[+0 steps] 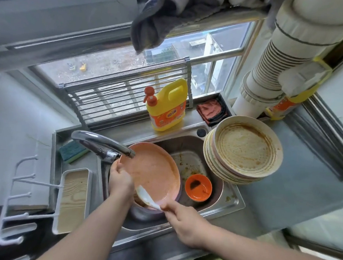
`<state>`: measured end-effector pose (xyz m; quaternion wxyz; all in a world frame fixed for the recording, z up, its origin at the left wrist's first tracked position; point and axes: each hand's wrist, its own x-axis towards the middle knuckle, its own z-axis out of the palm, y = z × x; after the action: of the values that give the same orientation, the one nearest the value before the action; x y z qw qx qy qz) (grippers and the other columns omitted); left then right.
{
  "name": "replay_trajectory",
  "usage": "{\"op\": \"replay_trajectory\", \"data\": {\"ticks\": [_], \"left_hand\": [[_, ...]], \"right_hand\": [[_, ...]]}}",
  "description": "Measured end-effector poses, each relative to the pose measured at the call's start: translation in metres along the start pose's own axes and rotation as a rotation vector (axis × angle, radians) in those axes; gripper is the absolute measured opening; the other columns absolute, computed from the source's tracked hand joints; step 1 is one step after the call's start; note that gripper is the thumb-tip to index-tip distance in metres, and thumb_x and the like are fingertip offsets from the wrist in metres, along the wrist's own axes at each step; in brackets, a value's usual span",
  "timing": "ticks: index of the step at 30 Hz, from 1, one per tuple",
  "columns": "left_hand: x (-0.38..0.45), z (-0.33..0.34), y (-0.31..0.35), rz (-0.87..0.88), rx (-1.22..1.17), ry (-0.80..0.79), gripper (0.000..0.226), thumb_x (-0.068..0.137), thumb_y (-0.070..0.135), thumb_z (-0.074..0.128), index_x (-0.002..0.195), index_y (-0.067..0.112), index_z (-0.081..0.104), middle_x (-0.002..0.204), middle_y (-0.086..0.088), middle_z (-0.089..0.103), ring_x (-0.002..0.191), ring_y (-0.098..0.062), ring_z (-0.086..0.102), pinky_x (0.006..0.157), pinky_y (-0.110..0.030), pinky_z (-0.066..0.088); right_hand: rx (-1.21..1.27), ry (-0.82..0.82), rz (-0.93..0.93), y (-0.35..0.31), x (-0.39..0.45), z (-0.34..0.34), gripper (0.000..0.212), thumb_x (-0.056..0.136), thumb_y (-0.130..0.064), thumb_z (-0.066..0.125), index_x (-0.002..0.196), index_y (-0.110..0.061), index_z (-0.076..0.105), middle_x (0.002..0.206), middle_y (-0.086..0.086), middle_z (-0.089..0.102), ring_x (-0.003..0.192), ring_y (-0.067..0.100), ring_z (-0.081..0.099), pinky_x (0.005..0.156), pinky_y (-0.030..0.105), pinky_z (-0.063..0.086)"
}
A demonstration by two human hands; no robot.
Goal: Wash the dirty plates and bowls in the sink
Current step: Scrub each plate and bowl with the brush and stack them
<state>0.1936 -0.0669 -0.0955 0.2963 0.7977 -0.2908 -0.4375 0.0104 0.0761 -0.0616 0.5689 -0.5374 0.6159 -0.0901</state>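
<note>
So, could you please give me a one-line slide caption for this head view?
Left hand holds a pink plate over the sink; right hand wipes it with a white cloth.

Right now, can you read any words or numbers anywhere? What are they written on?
Yellow detergent bottle: its orange label has white characters and a small picture, too blurred to read.
Yellow and orange package behind the white pipe: printing shows, but too blurred and partly hidden to read.
Plates, bowls, sponge, faucet and sink: no words or numbers that I can see.
So nothing here can be quoted for sure.
</note>
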Motion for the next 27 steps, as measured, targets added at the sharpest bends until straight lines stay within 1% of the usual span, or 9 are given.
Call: {"op": "replay_trajectory", "data": {"ticks": [3, 6, 9, 12, 16, 18, 20, 24, 27], "left_hand": [[0.008, -0.004, 0.004, 0.025, 0.046, 0.000, 0.036, 0.107, 0.036, 0.040, 0.138, 0.045, 0.057, 0.131, 0.008, 0.065, 0.118, -0.024, 0.061, 0.111, -0.048, 0.048], [-0.002, -0.001, 0.000, 0.051, 0.018, -0.019, 0.034, 0.110, 0.042, 0.039, 0.134, 0.045, 0.062, 0.124, 0.010, 0.068, 0.116, -0.022, 0.063, 0.104, -0.041, 0.050], [-0.019, 0.006, -0.004, 0.063, -0.033, -0.043, 0.034, 0.106, 0.050, 0.045, 0.135, 0.046, 0.061, 0.115, 0.011, 0.067, 0.105, -0.018, 0.061, 0.090, -0.032, 0.045], [-0.024, 0.015, -0.015, 0.077, -0.076, -0.043, 0.024, 0.107, 0.039, 0.045, 0.124, 0.046, 0.061, 0.113, 0.007, 0.070, 0.098, -0.017, 0.064, 0.080, -0.029, 0.047], [-0.008, 0.018, -0.012, -0.039, -0.167, 0.096, 0.042, 0.111, 0.050, 0.035, 0.140, 0.029, 0.057, 0.130, -0.005, 0.067, 0.108, -0.027, 0.060, 0.094, -0.033, 0.045], [0.003, 0.011, -0.008, -0.023, -0.168, 0.148, 0.043, 0.114, 0.041, 0.032, 0.145, 0.021, 0.054, 0.131, -0.005, 0.063, 0.106, -0.023, 0.054, 0.094, -0.028, 0.039], [0.013, 0.002, -0.007, -0.006, -0.173, 0.139, 0.040, 0.115, 0.038, 0.035, 0.145, 0.022, 0.056, 0.127, -0.002, 0.062, 0.108, -0.021, 0.054, 0.094, -0.027, 0.038], [0.006, -0.001, -0.004, 0.032, -0.108, 0.000, 0.035, 0.110, 0.050, 0.043, 0.128, 0.029, 0.065, 0.115, 0.001, 0.069, 0.106, -0.023, 0.062, 0.096, -0.032, 0.046], [0.009, 0.004, -0.011, 0.035, -0.153, 0.015, 0.039, 0.108, 0.054, 0.045, 0.131, 0.030, 0.066, 0.120, 0.004, 0.074, 0.109, -0.022, 0.067, 0.108, -0.042, 0.052]], "right_hand": [[-0.179, 0.029, 0.126, 0.036, -0.003, -0.030, 0.012, 0.109, -0.042, 0.040, 0.116, -0.040, 0.049, 0.078, -0.008, 0.057, 0.080, 0.024, 0.060, 0.073, 0.040, 0.047], [-0.240, 0.157, 0.216, 0.039, 0.025, -0.059, 0.018, 0.111, -0.040, 0.037, 0.116, -0.034, 0.052, 0.088, -0.001, 0.062, 0.082, 0.028, 0.063, 0.068, 0.038, 0.045], [-0.126, 0.293, 0.201, 0.005, 0.061, -0.066, 0.021, 0.108, -0.045, 0.032, 0.111, -0.033, 0.049, 0.104, 0.013, 0.069, 0.093, 0.037, 0.063, 0.080, 0.044, 0.050], [0.044, 0.287, 0.087, -0.042, 0.079, -0.041, 0.020, 0.109, -0.039, 0.036, 0.121, -0.035, 0.052, 0.112, 0.011, 0.067, 0.099, 0.034, 0.062, 0.089, 0.044, 0.052], [0.180, 0.078, 0.004, -0.055, 0.041, 0.004, 0.017, 0.110, -0.032, 0.041, 0.120, -0.035, 0.055, 0.108, 0.011, 0.066, 0.091, 0.028, 0.065, 0.075, 0.034, 0.052], [0.087, 0.008, 0.032, -0.030, 0.013, 0.003, 0.015, 0.109, -0.037, 0.040, 0.115, -0.040, 0.053, 0.099, 0.008, 0.067, 0.081, 0.026, 0.062, 0.073, 0.037, 0.054], [-0.089, -0.030, 0.075, 0.003, -0.006, -0.020, 0.016, 0.109, -0.043, 0.039, 0.120, -0.041, 0.050, 0.098, 0.002, 0.067, 0.088, 0.027, 0.064, 0.080, 0.042, 0.053], [-0.419, 0.061, 0.186, 0.040, 0.001, -0.073, 0.018, 0.111, -0.044, 0.034, 0.123, -0.043, 0.048, 0.095, 0.002, 0.062, 0.080, 0.028, 0.061, 0.068, 0.040, 0.048], [-0.455, 0.109, 0.192, 0.035, 0.024, -0.068, 0.014, 0.110, -0.040, 0.032, 0.117, -0.042, 0.045, 0.094, 0.006, 0.064, 0.078, 0.033, 0.063, 0.067, 0.043, 0.052]]}}
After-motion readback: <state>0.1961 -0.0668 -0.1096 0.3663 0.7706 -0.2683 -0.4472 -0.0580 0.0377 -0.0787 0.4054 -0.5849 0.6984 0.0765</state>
